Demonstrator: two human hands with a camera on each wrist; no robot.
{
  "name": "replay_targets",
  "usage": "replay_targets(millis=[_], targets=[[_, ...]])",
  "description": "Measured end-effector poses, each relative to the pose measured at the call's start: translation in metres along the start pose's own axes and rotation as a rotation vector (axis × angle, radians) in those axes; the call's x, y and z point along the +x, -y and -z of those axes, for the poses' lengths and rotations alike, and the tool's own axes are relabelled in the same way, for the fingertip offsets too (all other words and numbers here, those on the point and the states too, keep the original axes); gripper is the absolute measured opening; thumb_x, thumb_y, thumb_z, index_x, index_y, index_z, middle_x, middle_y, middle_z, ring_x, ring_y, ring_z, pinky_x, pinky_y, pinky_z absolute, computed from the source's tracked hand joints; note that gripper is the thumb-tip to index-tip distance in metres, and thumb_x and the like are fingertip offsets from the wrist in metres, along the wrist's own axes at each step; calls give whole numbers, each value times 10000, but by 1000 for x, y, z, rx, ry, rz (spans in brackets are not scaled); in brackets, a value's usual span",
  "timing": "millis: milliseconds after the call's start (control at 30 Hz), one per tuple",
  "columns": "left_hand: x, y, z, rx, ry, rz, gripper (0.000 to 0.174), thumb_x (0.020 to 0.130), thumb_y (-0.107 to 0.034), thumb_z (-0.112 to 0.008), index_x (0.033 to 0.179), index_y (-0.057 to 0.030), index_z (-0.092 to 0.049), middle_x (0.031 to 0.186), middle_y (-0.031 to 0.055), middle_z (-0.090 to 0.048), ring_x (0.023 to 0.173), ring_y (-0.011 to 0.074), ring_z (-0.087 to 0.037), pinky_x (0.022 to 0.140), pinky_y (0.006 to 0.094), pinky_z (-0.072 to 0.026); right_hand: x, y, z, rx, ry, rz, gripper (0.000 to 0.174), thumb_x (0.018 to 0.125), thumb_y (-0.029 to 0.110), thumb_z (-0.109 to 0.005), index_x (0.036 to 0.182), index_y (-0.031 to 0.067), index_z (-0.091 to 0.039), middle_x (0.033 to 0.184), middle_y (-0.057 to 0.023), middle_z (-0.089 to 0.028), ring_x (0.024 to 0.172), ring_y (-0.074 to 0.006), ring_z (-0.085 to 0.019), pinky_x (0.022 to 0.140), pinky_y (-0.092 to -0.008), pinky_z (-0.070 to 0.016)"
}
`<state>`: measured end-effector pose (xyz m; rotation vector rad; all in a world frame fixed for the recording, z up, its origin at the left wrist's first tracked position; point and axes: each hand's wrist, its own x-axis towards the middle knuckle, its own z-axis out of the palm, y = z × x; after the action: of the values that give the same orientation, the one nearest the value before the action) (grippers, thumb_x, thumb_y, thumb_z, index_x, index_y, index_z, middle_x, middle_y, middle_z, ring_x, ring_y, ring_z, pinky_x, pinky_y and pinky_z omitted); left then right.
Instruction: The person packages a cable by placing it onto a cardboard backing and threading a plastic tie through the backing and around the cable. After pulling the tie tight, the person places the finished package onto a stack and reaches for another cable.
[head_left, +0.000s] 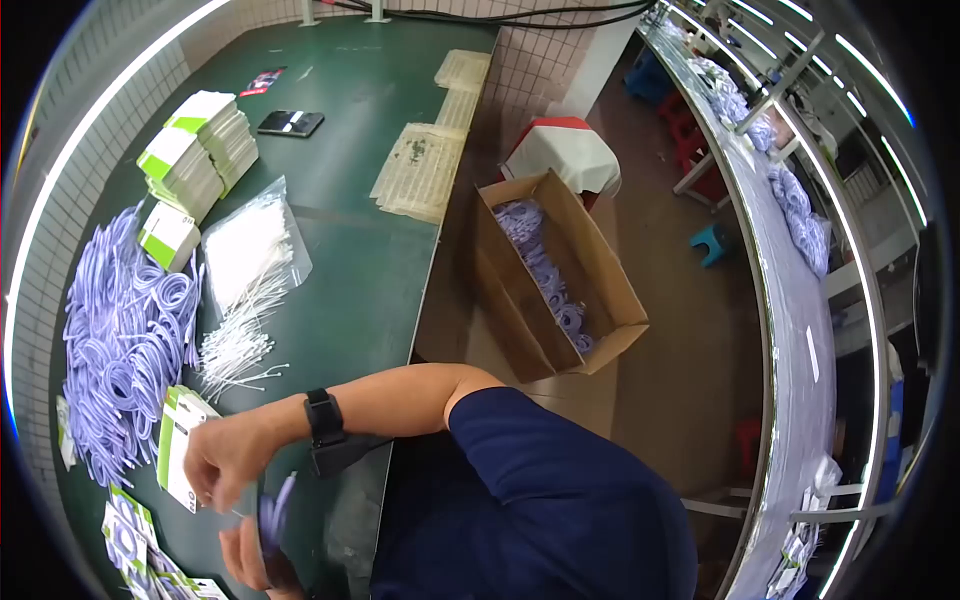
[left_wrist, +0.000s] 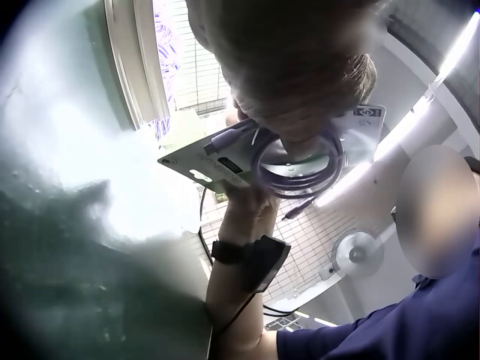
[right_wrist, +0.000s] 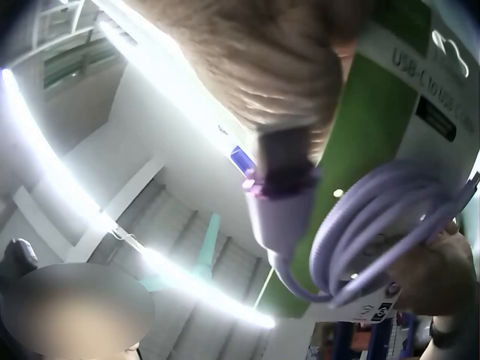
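A coiled purple USB-C cable (right_wrist: pixel 375 232) lies against a green-and-white printed card (right_wrist: pixel 375 112). My left hand (head_left: pixel 250 555) grips the card and cable at the near edge of the table; in its wrist view that hand (left_wrist: pixel 292 60) fills the top, fingers over the coil. My right hand (head_left: pixel 230 455), with a black band at the wrist, is just beyond it. Its fingers are curled, and a thin pale strand, like a cable tie, runs from them toward the cable. In the right wrist view its fingertips are hidden behind the card.
On the green table (head_left: pixel 340 270) lie a heap of purple cables (head_left: pixel 125 340), loose white cable ties (head_left: pixel 240 340), stacked cards (head_left: pixel 200 160) and a phone (head_left: pixel 290 123). A white-and-green box (head_left: pixel 180 450) stands beside my right hand. Carded cables (head_left: pixel 130 540) lie nearby. A cardboard box (head_left: pixel 590 260) stands past the table edge.
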<state>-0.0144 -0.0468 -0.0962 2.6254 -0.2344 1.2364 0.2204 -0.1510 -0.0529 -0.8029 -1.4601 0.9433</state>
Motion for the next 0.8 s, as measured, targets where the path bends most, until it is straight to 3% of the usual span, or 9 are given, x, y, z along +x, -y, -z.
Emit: replay_targets(millis=[67,100,200,233,333,367,467,600,800], targets=[[-15,18,-7,130,-246,61,232,968,-95,-737,1145,53,-717,962,149,-724,776,277,-680,654,350,-542,7,9,2,-134,-483,210,137,771,38,-831,869,20,-736,792,-91,-705,682,-164,-668,616,-334,-519],[-16,27,-4,127,-248,56,232,968,-95,-737,1145,53,-717,962,149,-724,776,277,-680,654,350,-542,7,12,4,-201,-723,315,133,777,21,-822,870,29,-726,793,-83,-690,674,-160,-657,613,-336,-516],[-18,58,9,-137,-331,1079,314,1053,-209,-690,1221,57,-692,1042,113,-727,775,206,-656,663,305,-537,0,19,4,-363,-732,456,127,789,24,-799,873,55,-710,769,-69,-648,663,-191,-652,608,-363,-519],[-17,66,7,-138,-335,1077,314,1053,-209,-690,1221,57,-692,1042,113,-727,775,206,-656,663,305,-537,-1,21,5,-440,-729,525,125,794,25,-787,874,67,-701,757,-63,-627,658,-207,-650,606,-376,-520],[-13,83,-10,431,-306,485,377,1064,-274,-682,1278,36,-670,1111,78,-713,794,146,-627,647,263,-497,1,7,-17,-670,-579,574,140,802,113,-803,865,90,-680,756,-61,-621,703,-279,-675,608,-417,-532],[-9,84,-14,428,-308,485,377,1064,-274,-682,1278,36,-670,1111,78,-713,794,146,-627,647,263,-497,1,0,-21,-675,-578,573,140,802,113,-803,865,90,-680,756,-61,-621,703,-279,-675,608,-417,-532],[20,79,-23,-681,-715,1007,422,1062,-306,-689,1323,23,-649,1176,59,-701,882,130,-643,695,245,-511,0,-24,-25,-919,-407,336,211,804,226,-812,846,95,-652,802,-66,-651,750,-329,-690,625,-447,-541],[12,74,-36,-523,-632,889,420,1055,-317,-699,1313,11,-660,1151,50,-700,887,111,-621,676,240,-483,-1,-28,-25,-972,-436,266,245,808,258,-798,844,86,-627,834,-75,-661,765,-333,-698,640,-453,-545],[-8,102,-33,-624,-613,1021,465,1051,-310,-703,1393,-4,-625,1164,61,-703,914,127,-643,724,252,-518,-2,-27,-25,-1069,-480,305,225,820,239,-786,838,69,-639,773,-130,-676,719,-348,-713,650,-484,-549]])
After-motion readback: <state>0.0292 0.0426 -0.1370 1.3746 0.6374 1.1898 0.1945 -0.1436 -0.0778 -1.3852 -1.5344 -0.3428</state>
